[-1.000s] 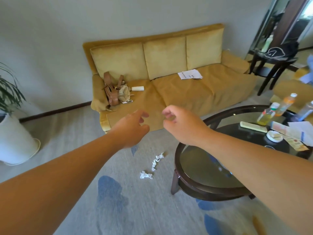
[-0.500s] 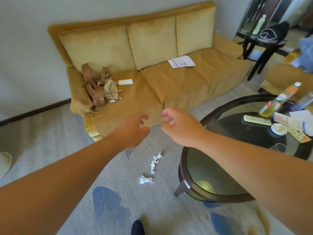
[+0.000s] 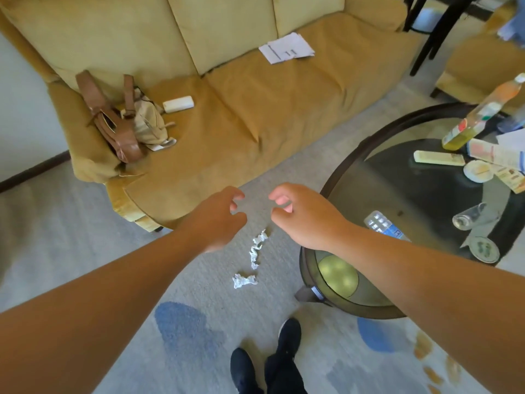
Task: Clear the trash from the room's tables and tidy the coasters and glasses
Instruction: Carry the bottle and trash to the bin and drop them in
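Note:
Two crumpled white paper scraps lie on the carpet: a twisted strip [image 3: 257, 248] and a small wad [image 3: 243, 280]. My left hand [image 3: 217, 218] and my right hand [image 3: 301, 214] hover above them, fingers loosely curled, holding nothing. To the right stands a round dark glass table [image 3: 355, 166] carrying a glass [image 3: 468, 216], a round coaster [image 3: 484, 249], a white round coaster [image 3: 478, 171], a blister pack [image 3: 382, 224], a remote [image 3: 439, 158], paper cards [image 3: 500, 155] and a bottle [image 3: 480, 115] of yellow drink.
A mustard sofa [image 3: 255, 109] fills the back, with a brown bag [image 3: 113, 120], a white case [image 3: 179, 104] and papers [image 3: 287, 48] on it. A dark chair leg [image 3: 431, 41] and an armchair [image 3: 483, 64] sit at top right. My dark shoes [image 3: 267, 359] stand on the patterned carpet.
The view has tilted down and moved closer to the sofa and the scraps. Both hands have stayed out in front, lowering slightly, fingers spreading a little; nothing was picked up.

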